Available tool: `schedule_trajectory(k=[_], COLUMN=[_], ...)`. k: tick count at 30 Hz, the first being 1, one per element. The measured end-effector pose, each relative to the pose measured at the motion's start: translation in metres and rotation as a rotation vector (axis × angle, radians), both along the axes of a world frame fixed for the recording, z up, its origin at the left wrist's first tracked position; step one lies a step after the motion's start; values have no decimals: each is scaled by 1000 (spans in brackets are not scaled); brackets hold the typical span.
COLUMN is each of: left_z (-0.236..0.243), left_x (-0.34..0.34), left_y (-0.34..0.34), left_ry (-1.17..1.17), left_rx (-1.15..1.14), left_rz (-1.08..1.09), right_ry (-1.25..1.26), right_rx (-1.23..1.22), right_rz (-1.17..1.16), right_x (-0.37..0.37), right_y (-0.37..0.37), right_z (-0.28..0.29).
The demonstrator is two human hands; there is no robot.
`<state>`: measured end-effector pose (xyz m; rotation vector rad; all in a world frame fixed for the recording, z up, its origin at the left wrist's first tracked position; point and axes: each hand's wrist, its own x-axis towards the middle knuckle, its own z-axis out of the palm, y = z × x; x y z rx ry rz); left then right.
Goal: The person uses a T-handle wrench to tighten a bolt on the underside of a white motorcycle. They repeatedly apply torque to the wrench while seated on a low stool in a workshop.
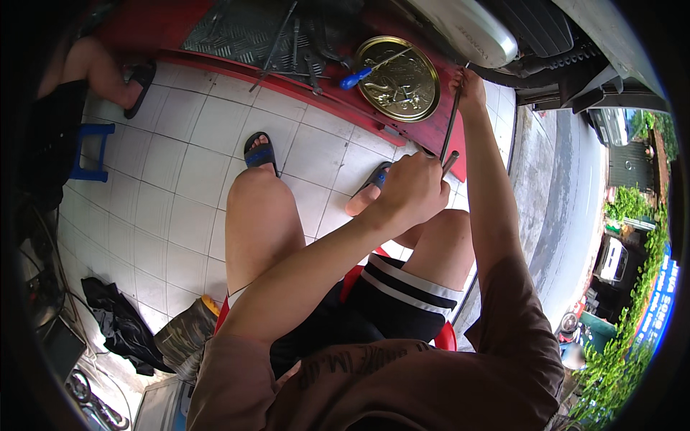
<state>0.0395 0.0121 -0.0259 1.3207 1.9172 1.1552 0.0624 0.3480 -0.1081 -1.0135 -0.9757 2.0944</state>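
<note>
My left hand [417,188] is closed round the crossbar of a long T-handle wrench [451,126], one bar end sticking out past the fingers. The dark shaft runs up and away to my right hand [471,89], whose fingers are curled about its far end. That end lies close against the underside of a motorbike [489,36] with a pale silver cover; what it meets there is hidden. Left of the right hand, a round gold tray [366,92] holds small metal parts. Across the tray's left rim lies a blue-handled screwdriver [353,78].
Several wrenches [296,43] and long tools lie on a metal-plated red platform [316,87]. Another person's leg [108,75] and a blue stool [93,152] are at far left. Black cloth [118,323] lies on the white tiled floor [172,201]. A road [568,187] runs along the right.
</note>
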Motion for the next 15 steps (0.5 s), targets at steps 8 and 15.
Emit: schedule_trajectory(k=[8, 15], left_z=[2, -5], left_x=[-16, -18], left_y=[-35, -49], left_ry=[16, 30], left_rx=[-91, -65], left_rz=[38, 96], right_ry=[-170, -51], right_rx=[-143, -371], right_rz=[8, 9], right_x=[12, -6], right_y=[-40, -79], right_z=[-113, -93])
